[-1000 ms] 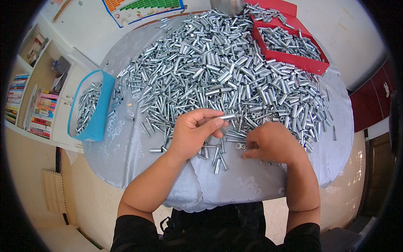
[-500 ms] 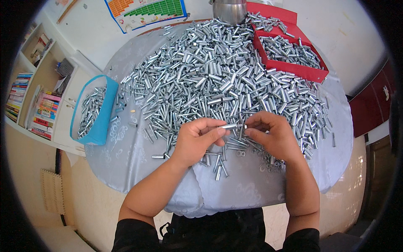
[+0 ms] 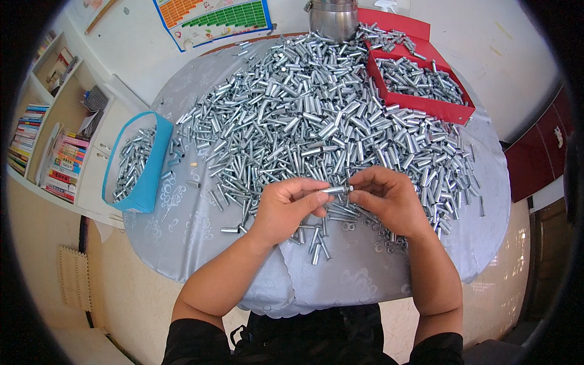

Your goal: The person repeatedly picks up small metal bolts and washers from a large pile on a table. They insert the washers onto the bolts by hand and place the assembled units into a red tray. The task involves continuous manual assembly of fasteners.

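Between the thumb and fingers of my left hand [image 3: 285, 210] is a shiny metal expansion bolt [image 3: 334, 190], lying almost level above the pile's near edge. The fingertips of my right hand [image 3: 388, 204] pinch a small nut [image 3: 350, 188] at the bolt's right end. The two pieces meet there; how far the nut is on the thread is too small to tell. Beyond both hands spreads a large heap of metal sleeves and bolts [image 3: 304, 115]. Several loose bolts [image 3: 317, 244] lie just below my hands, and small nuts and washers [image 3: 389, 240] are scattered under my right wrist.
A blue fabric bin [image 3: 149, 182] with metal pieces stands at the left of the cloth-covered round table [image 3: 207, 255]. At the back right sits an open red box [image 3: 426, 109] of similar parts, beside a steel pot [image 3: 333, 21]. A bookshelf [image 3: 85, 121] is farther left.
My right hand has moved slightly left and down, bringing the small nut against the bolt's end, where a gap showed before. My left hand has hardly moved.
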{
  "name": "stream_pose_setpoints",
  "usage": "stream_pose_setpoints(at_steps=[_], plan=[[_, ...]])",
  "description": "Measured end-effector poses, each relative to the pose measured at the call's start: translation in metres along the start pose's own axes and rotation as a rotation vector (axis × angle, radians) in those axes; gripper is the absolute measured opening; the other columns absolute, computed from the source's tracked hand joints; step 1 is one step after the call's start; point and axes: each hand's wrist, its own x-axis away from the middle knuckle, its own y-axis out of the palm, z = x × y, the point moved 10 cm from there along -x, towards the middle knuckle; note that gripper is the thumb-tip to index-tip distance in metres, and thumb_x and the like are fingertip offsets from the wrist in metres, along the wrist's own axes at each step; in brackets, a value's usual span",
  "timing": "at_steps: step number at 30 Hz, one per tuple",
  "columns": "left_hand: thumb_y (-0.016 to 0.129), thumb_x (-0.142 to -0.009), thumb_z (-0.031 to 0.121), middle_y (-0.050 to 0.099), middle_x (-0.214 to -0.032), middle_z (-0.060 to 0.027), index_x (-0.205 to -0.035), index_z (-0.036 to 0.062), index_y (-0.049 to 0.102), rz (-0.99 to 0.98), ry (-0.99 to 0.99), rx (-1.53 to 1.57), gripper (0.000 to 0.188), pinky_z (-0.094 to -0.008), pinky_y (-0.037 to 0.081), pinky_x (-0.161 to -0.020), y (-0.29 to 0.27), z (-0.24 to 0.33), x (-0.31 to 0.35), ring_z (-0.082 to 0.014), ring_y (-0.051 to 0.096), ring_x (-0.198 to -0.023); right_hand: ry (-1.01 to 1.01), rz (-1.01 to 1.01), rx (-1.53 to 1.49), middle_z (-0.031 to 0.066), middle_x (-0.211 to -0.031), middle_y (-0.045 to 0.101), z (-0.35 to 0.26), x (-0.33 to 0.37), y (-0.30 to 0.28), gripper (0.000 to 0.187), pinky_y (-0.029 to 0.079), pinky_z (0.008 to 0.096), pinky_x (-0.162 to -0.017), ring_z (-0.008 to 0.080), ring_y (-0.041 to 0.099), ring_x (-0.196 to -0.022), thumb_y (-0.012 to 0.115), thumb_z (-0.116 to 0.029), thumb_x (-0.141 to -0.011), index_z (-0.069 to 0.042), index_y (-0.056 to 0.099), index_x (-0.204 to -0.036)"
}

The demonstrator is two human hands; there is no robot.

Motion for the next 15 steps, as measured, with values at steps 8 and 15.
stream_pose_setpoints(at_steps=[8, 15], plan=[[0.065, -0.089, 0.001, 0.071, -0.096, -0.0154, -0.11, -0.0052, 0.066, -0.028, 0.015, -0.027, 0.022, -0.0256, 0.055, -0.068, 0.002, 0.001, 0.001, -0.0154, 0.068, -0.073, 0.032, -0.102, 0.076, 0.0037, -0.074, 0.064, 0.008, 0.0, 0.006, 0.022, 0.045, 0.0247, -0.059, 0.0074, 0.058, -0.068, 0.063, -0.019, -0.094, 0.002, 0.065, -0.086], [0.065, -0.09, 0.006, 0.072, -0.095, -0.0139, -0.11, -0.0046, 0.066, -0.024, 0.006, 0.003, 0.022, -0.0241, 0.056, -0.068, 0.001, -0.001, 0.001, -0.0139, 0.069, -0.074, 0.11, 0.059, 0.12, 0.0031, -0.067, 0.063, 0.0, 0.0, -0.005, 0.028, 0.043, 0.0249, -0.055, 0.0077, 0.057, -0.063, 0.062, -0.023, -0.095, 0.0, 0.064, -0.08]])
